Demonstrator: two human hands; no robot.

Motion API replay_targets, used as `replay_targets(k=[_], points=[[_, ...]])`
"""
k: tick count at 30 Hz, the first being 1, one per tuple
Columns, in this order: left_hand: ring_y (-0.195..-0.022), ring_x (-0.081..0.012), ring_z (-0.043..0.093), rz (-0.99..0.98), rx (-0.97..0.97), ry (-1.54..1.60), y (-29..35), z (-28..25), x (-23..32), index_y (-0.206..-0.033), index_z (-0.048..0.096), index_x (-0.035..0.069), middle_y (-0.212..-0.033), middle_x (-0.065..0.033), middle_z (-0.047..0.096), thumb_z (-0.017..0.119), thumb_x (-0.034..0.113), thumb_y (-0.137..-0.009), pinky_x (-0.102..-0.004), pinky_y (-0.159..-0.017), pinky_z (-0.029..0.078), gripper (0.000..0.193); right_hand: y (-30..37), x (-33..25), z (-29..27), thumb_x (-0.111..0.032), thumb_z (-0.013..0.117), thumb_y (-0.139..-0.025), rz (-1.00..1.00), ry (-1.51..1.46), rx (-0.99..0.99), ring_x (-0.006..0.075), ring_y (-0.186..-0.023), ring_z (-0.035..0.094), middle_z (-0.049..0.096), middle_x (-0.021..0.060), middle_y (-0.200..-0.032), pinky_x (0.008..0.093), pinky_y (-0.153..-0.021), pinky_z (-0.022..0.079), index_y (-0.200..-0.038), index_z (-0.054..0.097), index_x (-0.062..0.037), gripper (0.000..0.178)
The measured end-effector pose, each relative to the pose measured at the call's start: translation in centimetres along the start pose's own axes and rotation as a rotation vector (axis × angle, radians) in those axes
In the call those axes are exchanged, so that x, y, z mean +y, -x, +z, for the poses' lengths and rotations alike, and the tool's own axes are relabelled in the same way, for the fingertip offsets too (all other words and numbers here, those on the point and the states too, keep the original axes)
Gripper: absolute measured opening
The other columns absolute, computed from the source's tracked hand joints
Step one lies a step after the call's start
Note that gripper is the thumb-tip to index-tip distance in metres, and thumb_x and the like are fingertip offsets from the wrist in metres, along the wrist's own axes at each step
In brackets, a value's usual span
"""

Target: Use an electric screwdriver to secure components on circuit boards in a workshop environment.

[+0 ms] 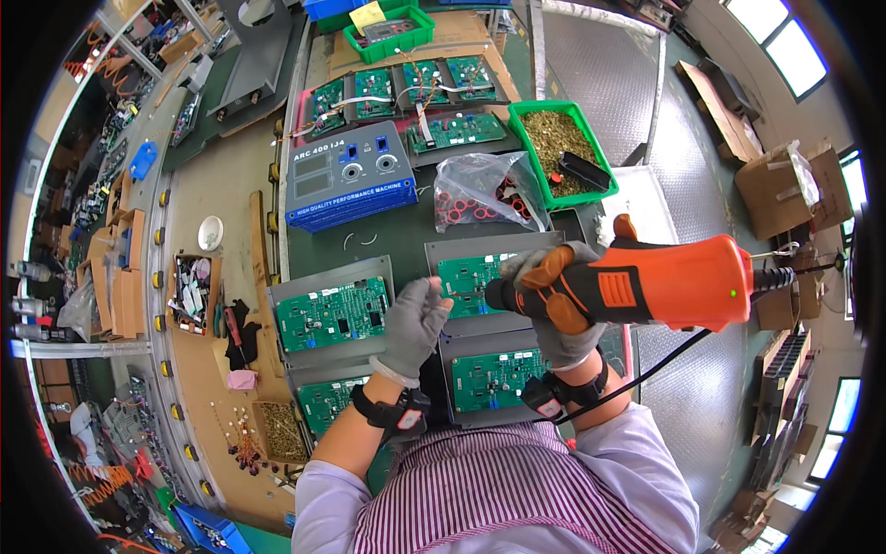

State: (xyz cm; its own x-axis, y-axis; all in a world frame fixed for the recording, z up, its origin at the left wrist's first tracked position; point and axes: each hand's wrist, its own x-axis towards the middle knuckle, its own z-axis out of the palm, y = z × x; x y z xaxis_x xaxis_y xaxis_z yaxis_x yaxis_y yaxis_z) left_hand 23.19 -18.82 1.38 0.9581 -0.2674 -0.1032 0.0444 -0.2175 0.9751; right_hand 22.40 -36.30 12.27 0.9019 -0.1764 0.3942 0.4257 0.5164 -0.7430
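Observation:
An orange-and-black electric screwdriver lies across my gloved right hand, whose fingers wrap round its dark front end. Its nose points left over a green circuit board on a grey panel; the bit and its contact point cannot be made out. My gloved left hand is beside that board's left edge, fingers drawn together; anything pinched in them is too small to see. Another green board on a grey panel lies left of this hand. Nearer me is one more board, below the right hand.
Beyond the boards are a stack of blue-grey machine front panels, a clear bag of red rings and a green bin of small screws. Wired boards stand behind. The screwdriver's black cable loops past my right wrist.

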Motion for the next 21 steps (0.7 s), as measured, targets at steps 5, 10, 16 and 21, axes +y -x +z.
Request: replay_targets(k=[5, 10, 16, 21], points=[[-0.120, -0.0300, 0.031, 0.051, -0.134, -1.036, -3.3, 0.1, 0.8, -0.131, 0.013, -0.002, -0.131, -0.0218, 0.024, 0.068, 0.046, -0.064, -0.0349, -0.095, 0.034, 0.099, -1.8, 2.7, -0.6, -0.013, 0.067, -0.069, 0.062, 0.162, 0.048, 0.0208, -0.077, 0.056, 0.056, 0.0092, -0.082, 0.0342, -0.073, 0.047, -0.087, 0.049, -0.0015, 0.028], [-0.115, -0.0327, 0.041, -0.498, -0.447, -0.682, -5.2, -0.2, 1.0, -0.131, 0.004, -0.008, -0.123, -0.0287, 0.037, 0.071, 0.045, -0.059, -0.0342, -0.094, 0.035, 0.111, -2.7, 4.0, -0.1, 0.002, 0.058, -0.068, 0.116, 0.355, 0.034, 0.0181, -0.073, 0.057, 0.057, 0.0084, -0.080, 0.0316, -0.070, 0.048, -0.083, 0.052, 0.0003, 0.016], [-0.099, -0.0350, 0.052, -0.243, -0.097, -0.150, -3.9, 0.7, -7.4, -0.117, 0.037, -0.012, -0.109, -0.0277, 0.050, 0.068, 0.039, -0.065, -0.0340, -0.084, 0.041, 0.079, -3.3, 5.6, 0.2, 0.002, 0.057, -0.065, 0.071, 0.520, -0.003, 0.0179, -0.072, 0.058, 0.059, 0.0088, -0.076, 0.0289, -0.068, 0.048, -0.078, 0.056, 0.0000, 0.013], [-0.087, -0.0354, 0.056, -0.289, -0.122, -0.137, -4.1, 1.0, -6.4, -0.094, 0.051, -0.008, -0.090, -0.0264, 0.056, 0.065, 0.039, -0.068, -0.0374, -0.075, 0.043, 0.055, -3.3, 6.5, -0.1, 0.002, 0.057, -0.066, 0.022, 0.496, 0.017, 0.0179, -0.072, 0.058, 0.059, 0.0084, -0.076, 0.0286, -0.068, 0.048, -0.079, 0.057, 0.0000, 0.013]])
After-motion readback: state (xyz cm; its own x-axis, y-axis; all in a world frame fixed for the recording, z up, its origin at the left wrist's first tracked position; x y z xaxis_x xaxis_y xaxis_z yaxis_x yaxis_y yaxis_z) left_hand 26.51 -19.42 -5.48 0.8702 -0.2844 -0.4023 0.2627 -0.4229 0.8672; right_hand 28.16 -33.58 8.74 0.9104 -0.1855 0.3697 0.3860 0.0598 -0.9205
